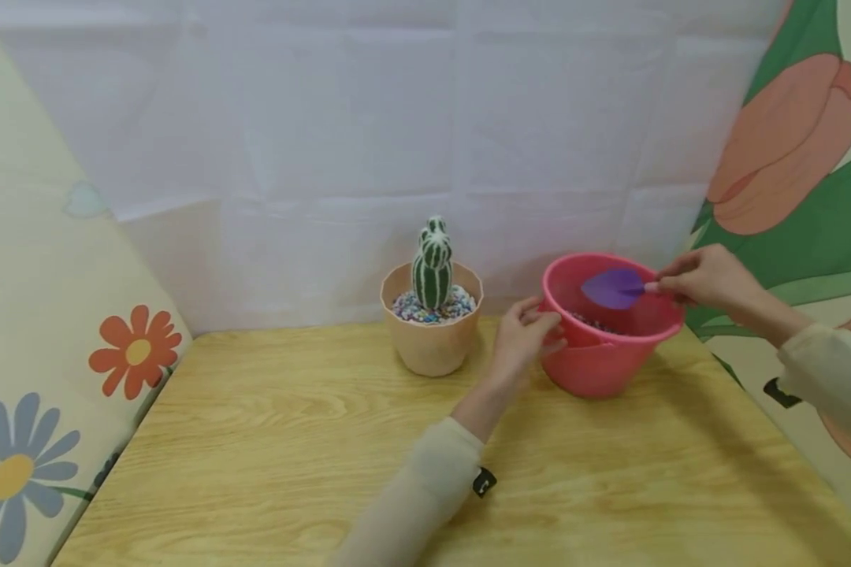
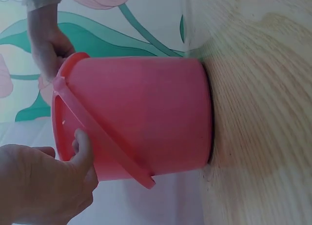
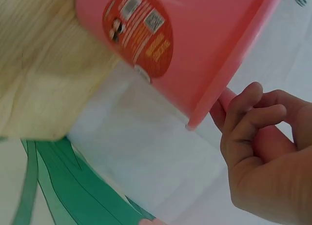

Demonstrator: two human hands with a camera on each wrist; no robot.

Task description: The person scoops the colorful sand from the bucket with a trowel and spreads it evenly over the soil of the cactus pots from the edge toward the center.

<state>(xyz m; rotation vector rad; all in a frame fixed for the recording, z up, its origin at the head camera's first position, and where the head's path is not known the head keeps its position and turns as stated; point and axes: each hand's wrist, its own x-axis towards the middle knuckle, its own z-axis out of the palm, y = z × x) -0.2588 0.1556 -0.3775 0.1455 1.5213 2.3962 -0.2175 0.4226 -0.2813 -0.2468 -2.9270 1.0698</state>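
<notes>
A pink bucket (image 1: 589, 370) stands at the right back of the table, with dark, fine-grained material (image 1: 596, 321) inside. My left hand (image 1: 521, 339) holds its left rim, and in the left wrist view the fingers lie beside the slanting bucket handle (image 2: 105, 137). Over the bucket's right rim, my right hand (image 1: 709, 277) grips a small trowel with a purple blade (image 1: 613, 290). That blade hangs inside the bucket's mouth, above the material. Fingers curl round the trowel's pink handle (image 3: 273, 142) in the right wrist view.
Left of the bucket, a peach-coloured pot (image 1: 436, 346) holds a knitted-looking green and white cactus (image 1: 432, 272) among multicoloured pebbles (image 1: 411, 309). Behind the wooden table (image 1: 269, 449) hangs a white sheet (image 1: 326, 157). Flower-patterned walls (image 1: 138, 350) flank both sides.
</notes>
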